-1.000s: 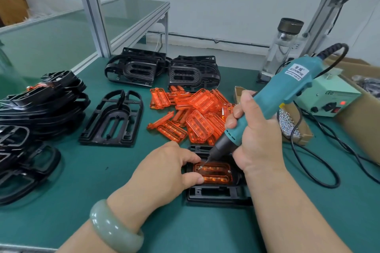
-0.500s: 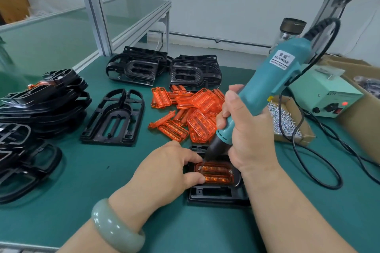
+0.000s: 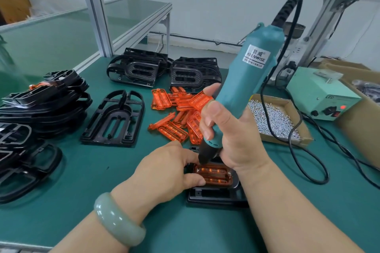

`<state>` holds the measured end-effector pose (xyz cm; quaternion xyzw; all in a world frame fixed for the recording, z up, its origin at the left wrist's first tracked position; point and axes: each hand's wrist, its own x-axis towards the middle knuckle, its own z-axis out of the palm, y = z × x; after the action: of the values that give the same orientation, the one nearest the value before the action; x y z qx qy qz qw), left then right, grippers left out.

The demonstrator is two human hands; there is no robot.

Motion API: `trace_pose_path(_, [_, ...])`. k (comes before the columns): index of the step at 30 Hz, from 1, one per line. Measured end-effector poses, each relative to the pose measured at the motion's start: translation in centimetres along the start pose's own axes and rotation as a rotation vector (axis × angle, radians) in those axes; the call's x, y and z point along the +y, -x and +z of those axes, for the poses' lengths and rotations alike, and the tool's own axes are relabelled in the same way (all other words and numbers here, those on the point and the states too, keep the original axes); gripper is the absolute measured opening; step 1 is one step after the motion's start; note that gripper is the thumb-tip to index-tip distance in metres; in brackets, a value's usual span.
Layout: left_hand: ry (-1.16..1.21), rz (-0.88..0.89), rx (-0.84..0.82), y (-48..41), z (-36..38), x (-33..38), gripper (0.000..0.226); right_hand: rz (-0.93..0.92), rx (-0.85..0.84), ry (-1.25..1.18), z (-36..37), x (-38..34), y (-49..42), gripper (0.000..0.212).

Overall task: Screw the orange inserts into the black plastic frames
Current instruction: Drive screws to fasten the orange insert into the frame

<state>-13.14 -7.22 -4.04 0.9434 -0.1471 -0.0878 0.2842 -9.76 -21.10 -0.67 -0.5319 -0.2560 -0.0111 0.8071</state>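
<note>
fingers of my left hand [image 3: 164, 172] pinch the orange insert [image 3: 213, 174] down in the black frame [image 3: 216, 197] nearest me so it cannot twist, while my right hand [image 3: 232, 139] grips the electric screwdriver [image 3: 244, 88] nearly upright, tip at the insert's far left corner. beyond, loose inserts [image 3: 174, 131] and the box of screws [image 3: 273, 138] lie within reach.

Head-worn view, forward-downward (close, wide-angle)
</note>
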Motion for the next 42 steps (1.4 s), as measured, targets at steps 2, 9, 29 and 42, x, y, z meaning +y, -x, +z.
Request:
trace_pose_path(2, [0.002,-0.014,0.004,0.0,-0.1,0.2,0.025,0.003,-0.008,-0.010,-0.1,0.0,0.0,0.024])
trace_pose_path(9, [0.040,-0.060,-0.003,-0.1,-0.2,0.6,0.016,-0.001,-0.035,-0.016,0.0,0.1,-0.2,0.013])
trace_pose_path(29, [-0.079,-0.109,-0.021,-0.5,-0.4,1.0,0.033,0.004,-0.008,-0.075,-0.9,-0.1,0.3,0.018])
trace_pose_path(42, [-0.096,-0.152,-0.029,-0.5,-0.6,1.2,0.039,-0.030,-0.002,-0.163,-0.6,-1.4,-0.7,0.022])
